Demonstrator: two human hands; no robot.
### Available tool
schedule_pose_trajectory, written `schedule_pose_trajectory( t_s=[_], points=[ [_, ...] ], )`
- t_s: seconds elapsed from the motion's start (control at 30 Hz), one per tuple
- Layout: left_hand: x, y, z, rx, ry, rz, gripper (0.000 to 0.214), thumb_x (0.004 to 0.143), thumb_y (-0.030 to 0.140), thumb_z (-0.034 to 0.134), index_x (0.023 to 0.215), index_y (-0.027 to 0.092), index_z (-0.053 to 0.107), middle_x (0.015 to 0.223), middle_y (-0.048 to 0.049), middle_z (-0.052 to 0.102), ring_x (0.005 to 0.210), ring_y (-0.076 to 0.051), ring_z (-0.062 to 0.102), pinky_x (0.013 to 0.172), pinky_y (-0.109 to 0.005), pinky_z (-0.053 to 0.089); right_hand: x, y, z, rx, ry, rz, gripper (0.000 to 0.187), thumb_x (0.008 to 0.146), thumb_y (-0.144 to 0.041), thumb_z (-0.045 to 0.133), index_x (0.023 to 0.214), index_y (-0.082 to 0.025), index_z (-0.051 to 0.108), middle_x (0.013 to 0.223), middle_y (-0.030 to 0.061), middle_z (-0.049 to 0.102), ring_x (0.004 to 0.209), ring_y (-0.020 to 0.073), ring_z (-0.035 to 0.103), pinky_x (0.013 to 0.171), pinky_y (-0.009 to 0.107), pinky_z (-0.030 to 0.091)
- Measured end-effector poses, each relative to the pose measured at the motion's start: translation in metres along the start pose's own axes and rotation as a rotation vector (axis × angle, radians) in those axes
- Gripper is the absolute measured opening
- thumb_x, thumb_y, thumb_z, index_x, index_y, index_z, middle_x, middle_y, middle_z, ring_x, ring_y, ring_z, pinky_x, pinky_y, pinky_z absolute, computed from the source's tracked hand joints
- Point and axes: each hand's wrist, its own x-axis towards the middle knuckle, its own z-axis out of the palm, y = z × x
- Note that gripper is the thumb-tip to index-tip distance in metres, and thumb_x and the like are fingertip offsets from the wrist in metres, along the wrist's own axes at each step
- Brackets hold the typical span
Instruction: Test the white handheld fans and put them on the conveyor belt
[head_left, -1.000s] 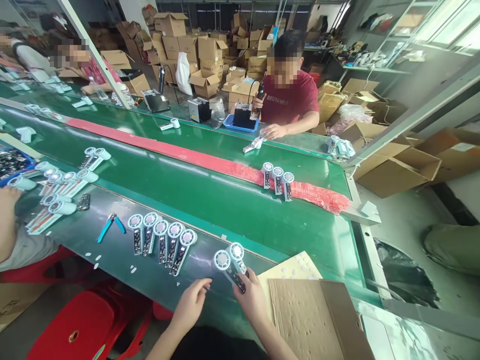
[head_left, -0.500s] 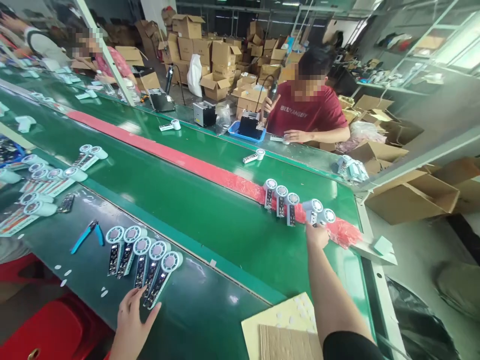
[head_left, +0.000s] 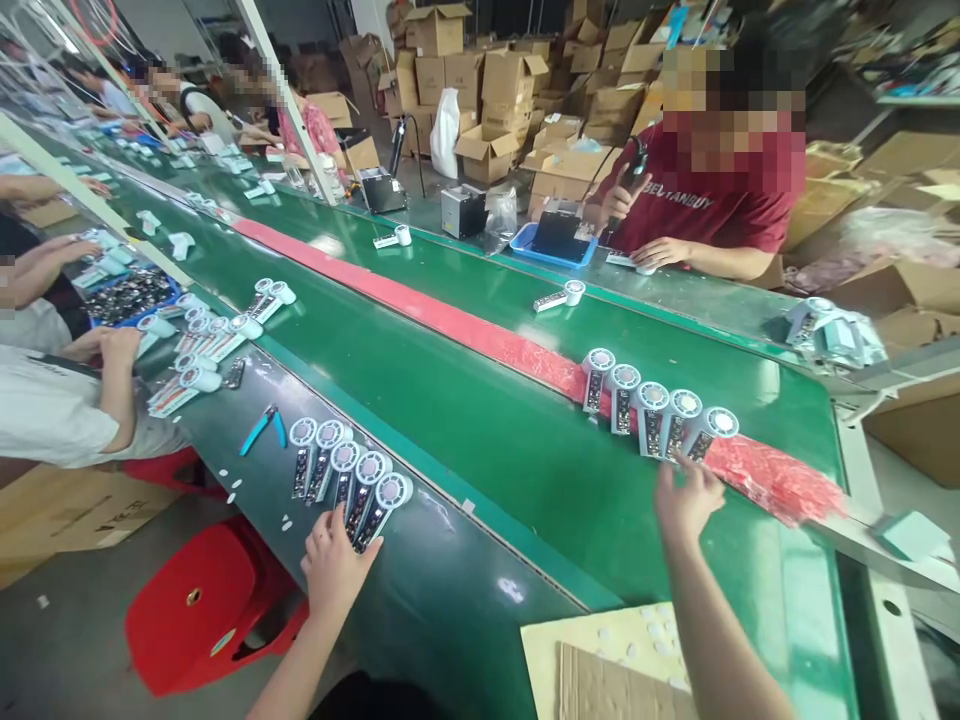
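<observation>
Left hand (head_left: 334,562) rests half-open against a 5-fan row (head_left: 392,490) — right hand (head_left: 688,500) hovers, fingers spread, beside 5 more fans (head_left: 654,396).

5 fans (head_left: 346,457) by left fingers (head_left: 322,532). 5 more fans (head_left: 654,395) just past right fingers (head_left: 666,480). 1 lone fan (head_left: 574,292) well beyond right fingers. 1 pair of pliers (head_left: 256,437) left of left fingers. 1 cardboard piece (head_left: 619,690) nearer me than right fingers.

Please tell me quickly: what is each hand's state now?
Left hand: at the near fans; grip cannot be told.
Right hand: open, close to the far fans.
</observation>
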Motion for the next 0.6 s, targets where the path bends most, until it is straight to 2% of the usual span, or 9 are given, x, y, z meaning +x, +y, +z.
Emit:
schedule_pose_trajectory(
  t_s=[0.07, 0.13, 0.2, 0.27, 0.33, 0.4, 0.43, 0.53, 0.6],
  points=[
    [-0.003, 0.004, -0.004, 0.012, 0.002, 0.016, 0.057, 0.08, 0.042, 0.05, 0.129, 0.015, 0.038, 0.125, -0.0161, 0.041, 0.108, -0.035, 0.041, 0.08, -0.049, 0.041, -0.064, -0.021, -0.001, 0.139, -0.129, -0.057, 0.044, 0.08, -0.044, 0.036, 0.095, -0.011, 0.061, 0.101, 0.0179, 0.058, 0.103, 0.0322, 0.047, 0.088, 0.049, 0.033],
    [-0.004, 0.007, -0.005, 0.007, 0.001, 0.024, 0.051, 0.081, 0.036, 0.05, 0.127, 0.016, 0.04, 0.126, -0.0147, 0.04, 0.113, -0.033, 0.038, 0.083, -0.049, 0.038, -0.136, -0.047, -0.001, 0.279, -0.301, -0.101, 0.044, 0.081, -0.048, 0.035, 0.089, -0.015, 0.062, 0.089, 0.0129, 0.063, 0.085, 0.026, 0.056, 0.075, 0.039, 0.045],
    [-0.003, 0.009, -0.006, -0.014, -0.004, 0.005, 0.049, 0.079, 0.033, 0.052, 0.124, 0.014, 0.043, 0.126, -0.0154, 0.04, 0.115, -0.033, 0.036, 0.084, -0.05, 0.036, -0.202, -0.073, -0.005, 0.378, -0.414, -0.119, 0.042, 0.085, -0.047, 0.033, 0.084, -0.017, 0.063, 0.082, 0.0101, 0.064, 0.078, 0.0227, 0.059, 0.071, 0.035, 0.047],
    [0.001, 0.008, -0.007, -0.051, -0.015, -0.022, 0.049, 0.076, 0.032, 0.056, 0.12, 0.013, 0.045, 0.128, -0.0162, 0.039, 0.117, -0.035, 0.033, 0.086, -0.052, 0.034, -0.251, -0.097, -0.015, 0.435, -0.483, -0.133, 0.036, 0.088, -0.042, 0.035, 0.088, -0.019, 0.063, 0.089, 0.0082, 0.063, 0.086, 0.0214, 0.057, 0.077, 0.034, 0.046],
    [0.006, 0.008, -0.01, -0.107, -0.043, -0.029, 0.048, 0.073, 0.03, 0.058, 0.116, 0.012, 0.047, 0.13, -0.0163, 0.037, 0.121, -0.035, 0.029, 0.09, -0.053, 0.031, -0.283, -0.113, -0.027, 0.491, -0.522, -0.109, 0.033, 0.089, -0.043, 0.038, 0.092, -0.021, 0.062, 0.096, 0.0078, 0.06, 0.094, 0.0228, 0.053, 0.083, 0.037, 0.043],
    [0.007, 0.006, -0.013, -0.183, -0.1, -0.016, 0.048, 0.07, 0.028, 0.06, 0.113, 0.011, 0.047, 0.129, -0.0179, 0.039, 0.123, -0.036, 0.03, 0.094, -0.052, 0.029, -0.303, -0.123, -0.036, 0.632, -0.643, 0.037, 0.034, 0.086, -0.049, 0.043, 0.093, -0.021, 0.062, 0.1, 0.0084, 0.058, 0.1, 0.025, 0.049, 0.091, 0.04, 0.037],
    [0.005, 0.005, -0.014, -0.229, -0.147, -0.008, 0.049, 0.069, 0.028, 0.06, 0.112, 0.01, 0.046, 0.124, -0.0191, 0.044, 0.12, -0.036, 0.035, 0.093, -0.05, 0.031, -0.311, -0.126, -0.038, 0.715, -0.733, 0.137, 0.038, 0.082, -0.054, 0.047, 0.092, -0.021, 0.062, 0.1, 0.0089, 0.058, 0.1, 0.0262, 0.049, 0.092, 0.042, 0.035],
    [-0.015, 0.003, -0.015, -0.393, -0.336, -0.012, 0.051, 0.069, 0.035, 0.059, 0.111, 0.01, 0.043, 0.094, -0.0172, 0.059, 0.095, -0.035, 0.055, 0.08, -0.044, 0.04, -0.337, -0.136, -0.035, 0.867, -0.979, 0.404, 0.055, 0.069, -0.068, 0.056, 0.093, -0.019, 0.061, 0.093, 0.0112, 0.06, 0.088, 0.0289, 0.055, 0.08, 0.043, 0.043],
    [-0.036, 0.002, -0.013, -0.517, -0.455, -0.032, 0.053, 0.069, 0.037, 0.059, 0.111, 0.012, 0.039, 0.087, -0.015, 0.061, 0.086, -0.034, 0.059, 0.075, -0.041, 0.042, -0.355, -0.143, -0.03, 0.89, -1.045, 0.511, 0.064, 0.068, -0.072, 0.053, 0.104, -0.019, 0.056, 0.095, 0.0115, 0.061, 0.081, 0.0278, 0.059, 0.069, 0.041, 0.047]
  ],
)
